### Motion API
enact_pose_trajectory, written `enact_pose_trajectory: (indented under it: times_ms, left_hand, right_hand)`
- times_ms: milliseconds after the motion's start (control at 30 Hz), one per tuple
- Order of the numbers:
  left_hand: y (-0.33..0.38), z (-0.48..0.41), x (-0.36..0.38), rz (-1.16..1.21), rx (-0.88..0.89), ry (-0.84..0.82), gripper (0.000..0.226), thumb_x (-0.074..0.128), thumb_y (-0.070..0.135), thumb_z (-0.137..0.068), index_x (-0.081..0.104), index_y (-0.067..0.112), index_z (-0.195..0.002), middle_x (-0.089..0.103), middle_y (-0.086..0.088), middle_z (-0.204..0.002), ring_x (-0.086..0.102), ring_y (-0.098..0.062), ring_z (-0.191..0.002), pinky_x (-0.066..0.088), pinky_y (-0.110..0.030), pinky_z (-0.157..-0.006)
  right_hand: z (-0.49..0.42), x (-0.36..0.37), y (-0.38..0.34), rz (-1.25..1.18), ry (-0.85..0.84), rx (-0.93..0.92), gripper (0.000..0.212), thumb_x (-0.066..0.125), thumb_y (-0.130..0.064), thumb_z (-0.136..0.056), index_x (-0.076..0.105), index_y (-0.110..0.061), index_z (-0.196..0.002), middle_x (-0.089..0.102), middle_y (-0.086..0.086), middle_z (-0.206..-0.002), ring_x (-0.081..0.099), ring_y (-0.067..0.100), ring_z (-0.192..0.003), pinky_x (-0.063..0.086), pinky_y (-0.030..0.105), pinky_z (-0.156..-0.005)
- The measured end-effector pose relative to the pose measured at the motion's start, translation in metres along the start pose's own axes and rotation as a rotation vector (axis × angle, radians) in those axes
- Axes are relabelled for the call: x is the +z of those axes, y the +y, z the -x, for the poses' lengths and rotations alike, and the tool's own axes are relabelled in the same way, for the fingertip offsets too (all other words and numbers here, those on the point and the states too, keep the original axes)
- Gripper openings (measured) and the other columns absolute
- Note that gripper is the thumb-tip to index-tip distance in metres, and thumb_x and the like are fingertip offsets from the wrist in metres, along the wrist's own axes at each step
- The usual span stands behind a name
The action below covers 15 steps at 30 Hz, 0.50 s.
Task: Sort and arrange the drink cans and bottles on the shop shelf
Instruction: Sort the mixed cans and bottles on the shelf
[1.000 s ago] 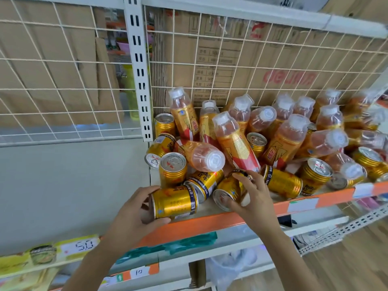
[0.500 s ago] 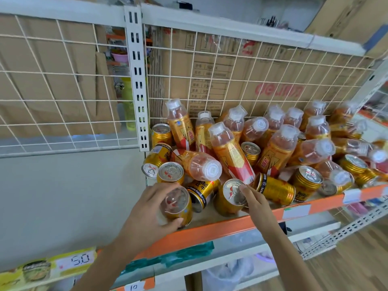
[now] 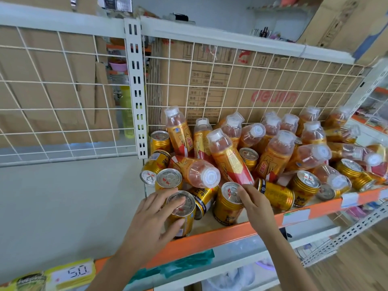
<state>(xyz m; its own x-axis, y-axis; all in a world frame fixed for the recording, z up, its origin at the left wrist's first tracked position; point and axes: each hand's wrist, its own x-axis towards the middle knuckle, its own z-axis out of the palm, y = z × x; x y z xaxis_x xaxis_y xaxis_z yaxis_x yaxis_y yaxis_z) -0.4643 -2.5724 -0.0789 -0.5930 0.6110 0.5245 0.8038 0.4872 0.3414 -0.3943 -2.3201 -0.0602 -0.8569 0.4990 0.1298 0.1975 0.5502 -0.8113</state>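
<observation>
Gold can [image 3: 181, 215], upright, lower centre, at orange shelf edge [image 3: 231, 235], wrapped by curled left hand [image 3: 151, 223]. Neighbouring can [image 3: 227, 206]: right hand [image 3: 257, 208] fingertips on rim, grip unclear. Likely rigid, slick, weighty; hold round mid-wall.

Twelve gold cans [image 3: 305, 185] can be counted on the shelf [image 3: 210, 238], and more may hide in the pile. At least four of them lie on their sides. The bottles [image 3: 227, 156] with white caps come to at least fifteen; the far right end is too blurry to count well. Two hands show. The left hand [image 3: 151, 223] holds one gold can [image 3: 185, 208], and the right hand [image 3: 256, 206] pinches one more. Two white wire grids [image 3: 63, 101] stand behind, with one white post [image 3: 136, 87] between them. One yellow price tag [image 3: 77, 271] reads 5.0. At least two white labels [image 3: 296, 216] sit on the orange edge.
</observation>
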Motion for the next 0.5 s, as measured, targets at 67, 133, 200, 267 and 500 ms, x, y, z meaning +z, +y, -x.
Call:
enact_pose_trajectory:
  times_ms: [67, 133, 200, 267, 500]
  left_hand:
    - [0.002, -0.004, -0.005, 0.022, 0.001, 0.02, 0.041, 0.028, 0.048, -0.097, 0.056, 0.027, -0.118, 0.048, 0.01, -0.127, 0.04, -0.008, -0.118, 0.019, -0.013, -0.101]
    - [0.004, -0.011, -0.009, 0.069, -0.034, 0.058, 0.037, 0.031, 0.048, -0.096, 0.053, 0.03, -0.118, 0.047, 0.013, -0.127, 0.039, -0.004, -0.118, 0.018, -0.011, -0.101]
    - [0.005, -0.023, -0.012, 0.103, -0.062, 0.08, 0.036, 0.038, 0.049, -0.091, 0.048, 0.034, -0.123, 0.044, 0.016, -0.13, 0.037, -0.001, -0.122, 0.023, -0.013, -0.103]
    - [0.007, -0.039, -0.015, 0.143, -0.084, 0.063, 0.044, 0.045, 0.051, -0.086, 0.043, 0.037, -0.128, 0.037, 0.019, -0.137, 0.034, 0.0, -0.127, 0.031, -0.023, -0.102]
    - [0.014, -0.086, -0.009, 0.242, -0.138, -0.227, 0.079, 0.056, 0.07, -0.062, 0.02, 0.061, -0.132, 0.01, 0.038, -0.143, 0.013, 0.009, -0.136, 0.025, -0.03, -0.111]
  right_hand:
    - [0.001, -0.005, -0.002, -0.012, 0.027, -0.06, 0.029, 0.045, -0.033, -0.095, 0.06, -0.018, -0.115, 0.064, -0.012, -0.096, 0.061, 0.006, -0.093, 0.048, 0.017, -0.07]
    - [-0.002, -0.013, -0.006, -0.024, 0.072, -0.121, 0.027, 0.049, -0.03, -0.094, 0.059, -0.02, -0.116, 0.064, -0.01, -0.101, 0.06, 0.005, -0.095, 0.049, 0.018, -0.071]
    - [-0.013, -0.021, -0.01, -0.014, 0.106, -0.17, 0.027, 0.054, -0.028, -0.092, 0.057, -0.022, -0.118, 0.063, -0.008, -0.107, 0.059, 0.007, -0.098, 0.051, 0.023, -0.076]
    - [-0.028, -0.026, -0.014, 0.025, 0.108, -0.217, 0.032, 0.058, -0.025, -0.09, 0.055, -0.022, -0.122, 0.059, -0.011, -0.113, 0.055, 0.005, -0.102, 0.046, 0.019, -0.081]
    - [-0.081, -0.019, -0.022, 0.253, -0.034, -0.253, 0.066, 0.068, -0.038, -0.081, 0.037, -0.026, -0.137, 0.048, -0.005, -0.134, 0.047, 0.016, -0.122, 0.043, 0.035, -0.095]
